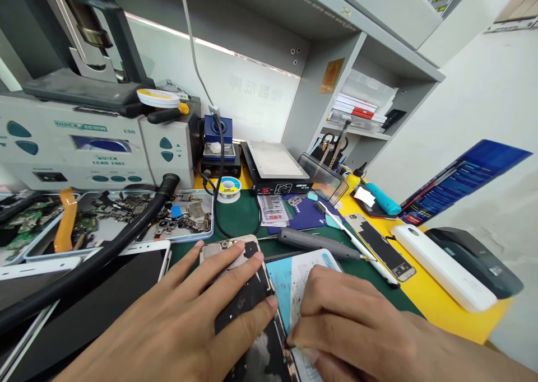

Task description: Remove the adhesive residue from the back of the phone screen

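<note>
A phone's stripped housing point(263, 345), black inside with pale smears, lies in front of me. Across its upper half rests my left hand point(202, 309), fingers spread and pressing flat on it. My right hand point(348, 326) is closed in a pinch against the housing's right edge, low down. What sits between those fingertips is hidden. Beneath the right hand is a blue and white printed booklet point(279, 275). Beyond the hands lie a grey pen-like tool point(319, 243) and a white toothbrush point(361, 247).
White-framed phones point(121, 292) lie at left, crossed by a thick black hose point(126, 239). Behind are a parts tray point(205, 237), a hot air station point(101, 147), a solder spool point(228, 187) and a heating plate point(273, 161). At right lies a white elongated device point(443, 267).
</note>
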A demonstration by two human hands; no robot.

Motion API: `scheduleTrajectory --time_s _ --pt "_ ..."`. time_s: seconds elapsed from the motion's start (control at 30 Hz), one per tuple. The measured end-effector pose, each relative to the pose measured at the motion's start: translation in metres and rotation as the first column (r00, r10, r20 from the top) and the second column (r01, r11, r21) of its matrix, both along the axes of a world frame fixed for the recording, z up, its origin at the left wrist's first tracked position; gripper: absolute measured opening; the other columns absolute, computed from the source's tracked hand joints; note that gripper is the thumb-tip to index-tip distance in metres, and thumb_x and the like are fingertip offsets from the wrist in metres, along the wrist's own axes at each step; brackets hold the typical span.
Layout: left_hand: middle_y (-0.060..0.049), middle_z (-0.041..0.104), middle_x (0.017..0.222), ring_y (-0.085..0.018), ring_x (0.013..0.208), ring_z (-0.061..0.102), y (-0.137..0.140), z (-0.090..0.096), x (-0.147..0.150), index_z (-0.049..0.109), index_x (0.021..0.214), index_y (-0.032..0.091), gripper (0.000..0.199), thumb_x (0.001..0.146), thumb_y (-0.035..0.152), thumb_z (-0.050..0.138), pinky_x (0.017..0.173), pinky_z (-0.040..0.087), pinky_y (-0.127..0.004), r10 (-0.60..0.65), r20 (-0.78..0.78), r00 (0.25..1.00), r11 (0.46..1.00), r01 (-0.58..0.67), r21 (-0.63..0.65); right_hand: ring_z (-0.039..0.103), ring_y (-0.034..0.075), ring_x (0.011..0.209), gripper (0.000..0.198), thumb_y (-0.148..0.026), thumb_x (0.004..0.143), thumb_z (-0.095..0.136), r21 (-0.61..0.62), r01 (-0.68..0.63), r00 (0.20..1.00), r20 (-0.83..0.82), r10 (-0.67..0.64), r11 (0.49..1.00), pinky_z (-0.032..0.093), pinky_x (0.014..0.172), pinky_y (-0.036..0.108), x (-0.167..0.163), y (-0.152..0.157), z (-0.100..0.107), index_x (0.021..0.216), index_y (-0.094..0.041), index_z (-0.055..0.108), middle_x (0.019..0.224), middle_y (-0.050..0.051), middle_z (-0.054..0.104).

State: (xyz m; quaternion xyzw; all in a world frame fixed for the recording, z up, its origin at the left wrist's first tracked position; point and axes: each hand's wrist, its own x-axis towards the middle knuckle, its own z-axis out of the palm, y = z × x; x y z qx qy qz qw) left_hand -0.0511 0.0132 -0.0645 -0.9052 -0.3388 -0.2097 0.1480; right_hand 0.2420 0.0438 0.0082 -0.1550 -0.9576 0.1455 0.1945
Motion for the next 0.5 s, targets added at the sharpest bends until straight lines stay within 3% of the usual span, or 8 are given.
scheduleTrajectory --time_s 0.23,0.5 --pt "0.009 0.031 0.178 -0.027 0.154 0.052 -0.0012 0.0047 -0.0026 0.043 0.165 0.048 0.07 0.098 0.036 0.06 0.114 0.056 -0.04 0.005 -0.029 1.0 0.999 -0.004 0.032 0.065 0.018 0.094 0.021 -0.005 0.104 0.057 -0.045 0.036 0.999 0.023 -0.035 0.998 0.059 0.09 0.026 -0.0006 0.0015 0.0006 0.113 -0.012 0.074 0.096 0.009 0.07" --pt "0.01 0.038 0.176 -0.025 0.155 0.051 0.004 0.0078 0.0003 0.045 0.165 0.048 0.072 0.096 0.034 0.06 0.121 0.049 -0.036 -0.018 -0.001 1.0 1.0 0.018 0.014 0.065 0.018 0.094 0.019 -0.007 0.106 0.056 -0.023 -0.012 1.0 -0.004 0.012 1.0 0.057 0.089 0.027 0.002 0.0016 0.0006 0.115 -0.012 0.073 0.097 0.009 0.071"
